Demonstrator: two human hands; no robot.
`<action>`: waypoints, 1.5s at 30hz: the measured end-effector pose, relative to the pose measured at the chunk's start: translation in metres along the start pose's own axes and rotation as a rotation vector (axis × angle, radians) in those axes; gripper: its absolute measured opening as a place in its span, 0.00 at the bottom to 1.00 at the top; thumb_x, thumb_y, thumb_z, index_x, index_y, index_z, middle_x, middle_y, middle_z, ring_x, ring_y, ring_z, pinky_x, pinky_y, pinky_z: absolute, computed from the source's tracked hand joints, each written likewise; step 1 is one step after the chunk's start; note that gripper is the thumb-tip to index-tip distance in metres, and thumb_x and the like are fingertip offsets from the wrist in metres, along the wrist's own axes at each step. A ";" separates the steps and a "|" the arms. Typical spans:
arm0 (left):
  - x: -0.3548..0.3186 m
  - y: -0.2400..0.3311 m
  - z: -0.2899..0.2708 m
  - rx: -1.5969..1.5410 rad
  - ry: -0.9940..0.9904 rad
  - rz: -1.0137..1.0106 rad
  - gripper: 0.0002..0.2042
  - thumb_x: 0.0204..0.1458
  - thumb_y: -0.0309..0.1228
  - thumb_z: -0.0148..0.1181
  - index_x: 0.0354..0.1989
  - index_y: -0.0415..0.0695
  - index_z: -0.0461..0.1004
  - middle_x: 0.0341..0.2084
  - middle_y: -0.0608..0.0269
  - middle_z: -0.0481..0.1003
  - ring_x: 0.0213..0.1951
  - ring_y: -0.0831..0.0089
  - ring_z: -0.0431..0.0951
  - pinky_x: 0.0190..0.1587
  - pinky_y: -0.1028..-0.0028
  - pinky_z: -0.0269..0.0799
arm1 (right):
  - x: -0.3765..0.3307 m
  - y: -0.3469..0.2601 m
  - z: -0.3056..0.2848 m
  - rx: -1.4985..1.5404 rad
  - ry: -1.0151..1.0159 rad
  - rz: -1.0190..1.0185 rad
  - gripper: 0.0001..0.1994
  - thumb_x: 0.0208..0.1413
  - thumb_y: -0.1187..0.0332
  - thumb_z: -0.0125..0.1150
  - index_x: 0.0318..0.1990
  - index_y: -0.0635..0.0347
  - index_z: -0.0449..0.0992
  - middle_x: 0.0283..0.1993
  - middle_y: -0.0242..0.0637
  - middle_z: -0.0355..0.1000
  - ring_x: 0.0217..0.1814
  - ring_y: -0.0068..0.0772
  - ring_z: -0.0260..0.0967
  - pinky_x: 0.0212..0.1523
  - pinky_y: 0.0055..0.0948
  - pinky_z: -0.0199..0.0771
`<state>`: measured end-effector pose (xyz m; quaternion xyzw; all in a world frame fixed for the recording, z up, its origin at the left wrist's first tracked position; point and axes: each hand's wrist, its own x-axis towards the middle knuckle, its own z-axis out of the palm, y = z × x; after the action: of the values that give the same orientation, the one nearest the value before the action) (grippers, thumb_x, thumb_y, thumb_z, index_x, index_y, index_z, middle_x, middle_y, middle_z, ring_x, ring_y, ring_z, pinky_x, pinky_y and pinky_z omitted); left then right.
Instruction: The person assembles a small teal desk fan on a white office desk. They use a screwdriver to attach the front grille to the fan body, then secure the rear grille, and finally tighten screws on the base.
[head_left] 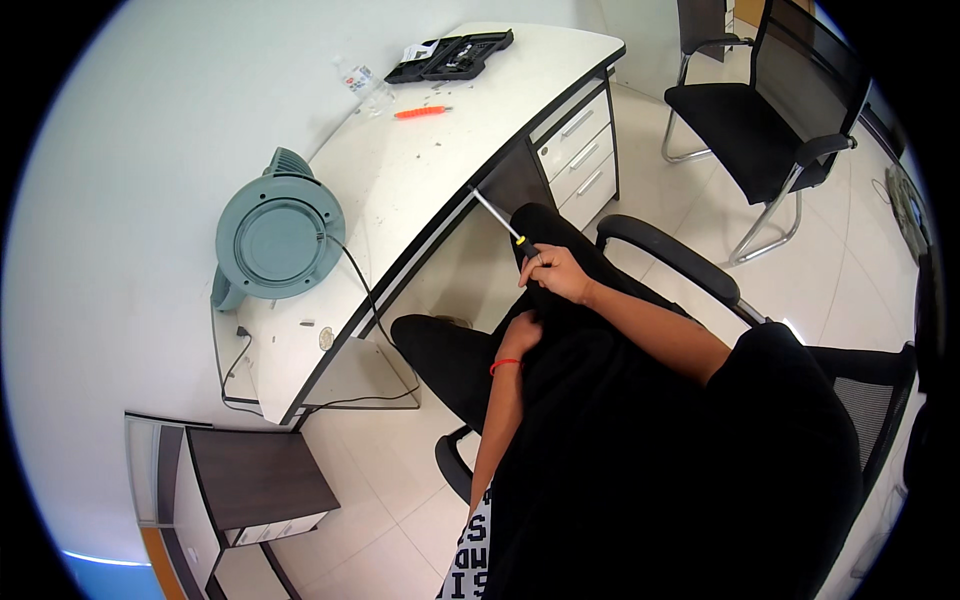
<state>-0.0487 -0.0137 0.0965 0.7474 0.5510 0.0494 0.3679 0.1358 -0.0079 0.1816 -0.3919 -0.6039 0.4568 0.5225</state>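
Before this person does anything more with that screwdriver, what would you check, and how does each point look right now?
1. Right hand grips the screwdriver firmly: ok, fingers wrap the handle.
2. Screwdriver tip clear of the desk edge: cannot tell, the tip is close to it.
3. Left hand free: ok, it rests on the lap, holding nothing visible.
4. Teal fan steady on the desk: ok, it lies flat.
5. Fan cable out of the way: not ok, it hangs over the desk edge by the knees.
6. Bit case within reach: not ok, it sits at the far end.
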 end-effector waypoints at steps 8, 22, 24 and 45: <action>0.005 -0.009 0.003 -0.021 -0.005 0.014 0.22 0.57 0.39 0.55 0.54 0.35 0.77 0.51 0.35 0.78 0.55 0.44 0.78 0.57 0.57 0.72 | 0.002 0.004 0.000 0.005 0.049 -0.006 0.13 0.49 0.83 0.54 0.31 0.63 0.87 0.36 0.29 0.71 0.26 0.19 0.65 0.27 0.20 0.64; -0.003 0.004 -0.002 -0.007 0.007 0.004 0.20 0.55 0.35 0.55 0.51 0.34 0.77 0.50 0.36 0.78 0.56 0.42 0.77 0.58 0.55 0.71 | 0.000 0.004 0.002 0.004 -0.008 0.024 0.12 0.47 0.79 0.55 0.28 0.62 0.87 0.26 0.31 0.69 0.21 0.23 0.63 0.43 0.29 0.60; -0.005 0.006 -0.003 0.001 0.010 -0.002 0.20 0.55 0.34 0.54 0.51 0.34 0.77 0.50 0.35 0.78 0.56 0.42 0.77 0.58 0.55 0.71 | 0.000 0.002 0.003 0.007 0.018 0.011 0.11 0.46 0.78 0.55 0.26 0.60 0.86 0.16 0.31 0.65 0.19 0.27 0.61 0.70 0.40 0.52; -0.006 0.007 -0.005 -0.005 -0.006 0.019 0.20 0.55 0.33 0.54 0.52 0.32 0.77 0.50 0.35 0.78 0.56 0.43 0.77 0.58 0.56 0.72 | -0.017 -0.031 -0.022 1.154 -0.221 0.306 0.19 0.70 0.73 0.49 0.67 0.56 0.70 0.48 0.40 0.73 0.18 0.19 0.58 0.12 0.15 0.53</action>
<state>-0.0475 -0.0173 0.1062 0.7519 0.5426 0.0520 0.3709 0.1598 -0.0293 0.2079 -0.0781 -0.2463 0.8183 0.5134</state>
